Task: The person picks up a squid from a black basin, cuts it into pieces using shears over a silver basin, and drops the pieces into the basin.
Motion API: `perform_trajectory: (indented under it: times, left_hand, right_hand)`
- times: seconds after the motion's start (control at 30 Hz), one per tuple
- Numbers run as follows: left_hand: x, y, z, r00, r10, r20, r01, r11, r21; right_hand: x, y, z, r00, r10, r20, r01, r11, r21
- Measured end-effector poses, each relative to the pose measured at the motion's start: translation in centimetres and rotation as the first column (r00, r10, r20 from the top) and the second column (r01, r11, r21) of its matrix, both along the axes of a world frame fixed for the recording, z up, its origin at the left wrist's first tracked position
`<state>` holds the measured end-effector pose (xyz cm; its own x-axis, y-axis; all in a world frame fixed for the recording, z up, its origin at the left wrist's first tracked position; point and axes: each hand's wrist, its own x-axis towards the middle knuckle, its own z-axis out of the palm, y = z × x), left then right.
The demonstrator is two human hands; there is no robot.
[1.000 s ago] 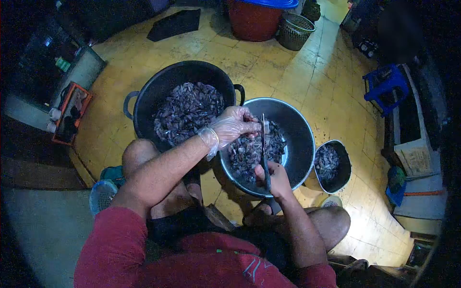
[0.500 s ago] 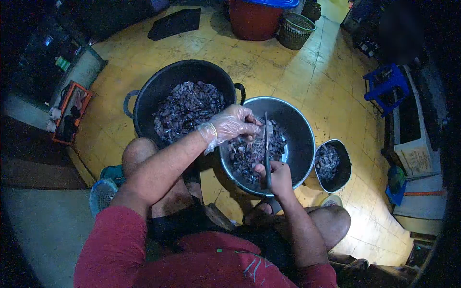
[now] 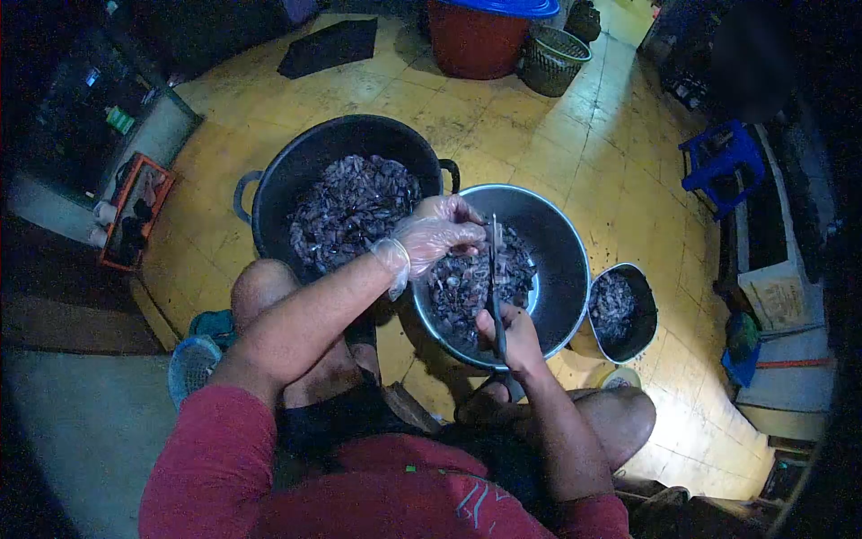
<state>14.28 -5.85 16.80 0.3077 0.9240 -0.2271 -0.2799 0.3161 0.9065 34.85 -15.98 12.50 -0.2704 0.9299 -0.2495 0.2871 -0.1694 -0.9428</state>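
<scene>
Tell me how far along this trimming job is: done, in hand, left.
Done: the small dark tub at the right holds a modest pile of pieces. In hand: the gloved left hand pinches one small piece over the steel basin, while the bare right hand works scissors at it. Left: the basin is partly filled and the big black pot is heaped, so most looks unfinished.

The piece pinched in the gloved left hand [image 3: 437,232] is mostly covered by the fingers, too small to identify. The scissors [image 3: 494,287] handles are hidden inside the right hand [image 3: 512,334]. The contents of the black pot [image 3: 269,193], the steel basin [image 3: 561,242] and the small bowl [image 3: 639,310] are dark and blurry, no single piece resolves. The red bucket [image 3: 471,40] is cut off by the top edge. The upper right corner is too dark to read.
</scene>
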Motion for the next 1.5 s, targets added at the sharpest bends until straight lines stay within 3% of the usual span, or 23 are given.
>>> perform_trajectory:
  times: [0.1,0.27,0.37,0.5,0.53,0.6,0.63,0.7,0.77,0.83,0.9,0.97,1.03,1.07,1.1,1.13,1.27,1.3,1.37,1.4,1.43,1.47,1.5]
  left_hand:
    - [0.2,-0.2,-0.6,0.996,-0.014,-0.085,0.017,0.999,0.04]
    - [0.0,0.5,-0.5,0.992,-0.026,-0.122,0.032,0.998,0.049]
    - [-0.1,0.3,-0.4,0.976,-0.09,-0.198,0.106,0.992,0.075]
    - [0.6,0.2,-2.1,0.938,-0.105,-0.331,0.168,0.971,0.168]
    - [0.5,0.1,-1.7,0.966,-0.096,-0.24,0.129,0.984,0.122]
    - [0.1,0.2,-0.6,0.918,-0.086,-0.388,0.168,0.968,0.185]
    - [0.1,0.2,-0.4,0.901,-0.074,-0.428,0.172,0.966,0.195]
    - [0.1,0.1,-0.7,0.925,-0.109,-0.364,0.181,0.969,0.168]
    - [0.3,0.1,-1.8,0.951,-0.161,-0.265,0.195,0.975,0.108]
    - [1.0,-0.5,-1.8,0.912,-0.2,-0.357,0.264,0.954,0.141]
    - [1.3,-1.0,-2.0,0.944,-0.177,-0.277,0.216,0.969,0.116]
    - [1.0,-1.7,-1.0,0.932,-0.131,-0.339,0.175,0.979,0.103]
    - [1.3,-2.1,-1.6,0.866,-0.25,-0.433,0.357,0.916,0.185]
    - [2.2,-2.0,-4.5,0.804,-0.064,-0.592,0.403,0.79,0.462]
    - [1.8,-2.6,-2.5,0.712,-0.171,-0.681,0.522,0.778,0.35]
    - [1.8,-2.8,-2.8,0.7,-0.19,-0.689,0.573,0.725,0.382]
    - [0.4,-0.7,-3.4,0.648,-0.291,-0.704,0.698,0.597,0.396]
    - [-0.9,0.6,-2.5,0.615,-0.184,-0.767,0.715,0.541,0.443]
    - [-4.6,3.6,-1.1,0.584,-0.127,-0.802,0.639,0.68,0.359]
    - [-6.6,5.1,-1.1,0.5,0.01,-0.866,0.601,0.716,0.356]
    - [-8.4,6.0,-1.2,0.415,0.042,-0.909,0.484,0.835,0.26]
    - [-10.9,7.4,-4.2,0.289,0.221,-0.931,0.498,0.796,0.343]
    - [-12.4,7.8,-6.0,0.128,0.158,-0.979,0.418,0.887,0.198]
  right_hand:
    - [0.1,-0.1,0.1,0.995,0.023,0.096,-0.015,0.996,-0.09]
    - [-0.2,-0.4,0.9,0.979,-0.006,0.204,0.005,1.0,0.007]
    - [-0.5,-0.6,-0.1,0.996,-0.033,0.078,0.038,0.997,-0.071]
    - [-0.3,-0.6,-1.3,0.996,-0.078,0.052,0.08,0.996,-0.037]
    - [0.2,-0.6,-2.2,0.984,-0.077,0.164,0.074,0.997,0.022]
    - [0.4,-0.5,-2.3,0.953,-0.096,0.287,0.084,0.995,0.054]
    - [0.5,-0.3,-1.2,0.922,-0.033,0.386,-0.043,0.981,0.188]
    - [1.1,-0.2,-3.5,0.937,-0.024,0.349,-0.021,0.992,0.126]
    - [0.7,-0.6,-3.7,0.983,-0.075,0.17,0.061,0.994,0.089]
    - [0.4,-0.5,-3.2,0.99,-0.113,0.083,0.112,0.993,0.021]
    - [0.7,-0.5,-2.7,0.99,-0.085,0.116,0.083,0.996,0.019]
    - [1.7,0.0,-3.0,0.97,-0.066,0.233,0.052,0.996,0.068]
    - [1.3,0.3,-2.2,0.972,-0.112,0.208,0.102,0.993,0.056]
    - [1.1,0.5,-1.5,0.97,-0.166,0.179,0.161,0.986,0.042]
    - [0.9,0.6,-0.6,0.964,-0.221,0.151,0.22,0.975,0.025]
    - [0.0,0.5,1.3,0.965,-0.239,0.106,0.233,0.97,0.071]
    - [1.7,1.3,-0.4,0.945,-0.304,0.118,0.301,0.953,0.04]
    - [1.9,1.3,-0.6,0.943,-0.312,0.119,0.309,0.95,0.037]
    - [2.2,1.4,-0.7,0.956,-0.263,0.13,0.255,0.964,0.074]
    - [1.7,1.3,0.0,0.954,-0.242,0.176,0.226,0.968,0.106]
    - [1.5,1.3,0.1,0.951,-0.254,0.175,0.238,0.966,0.105]
    - [1.5,1.3,-0.1,0.956,-0.251,0.153,0.244,0.967,0.067]
    - [1.6,1.3,-0.4,0.96,-0.249,0.129,0.247,0.968,0.032]
